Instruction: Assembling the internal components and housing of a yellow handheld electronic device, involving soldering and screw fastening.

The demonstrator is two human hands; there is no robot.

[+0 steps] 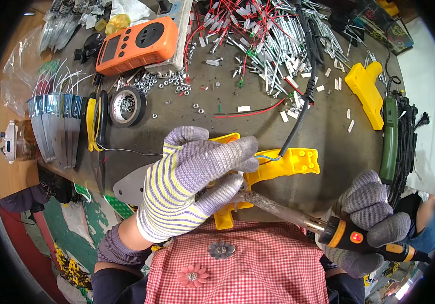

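Your dark workbench (pixel 329 131) is crowded with small parts, and the yellow plastic housing (pixel 291 162) at its near edge is the landmark here. Your gloved left hand (pixel 189 185) is clamped over the housing's left half, fingers curled across it. Just right of and nearer than the housing, your gloved right hand (pixel 367 223) grips the black-and-orange handle of a soldering iron (pixel 303 215), whose grey tip reaches under your left fingers to the housing. A black cable (pixel 301 109) runs from the housing's top away across the bench. Left of the housing lies a roll of black tape (pixel 126 106). Far left beyond it sits an orange boxy meter (pixel 136 45) with a grey screen panel. Right of the housing rests a second yellow housing (pixel 367 93), and far behind lies a heap of metal pins and red wires (pixel 263 40).
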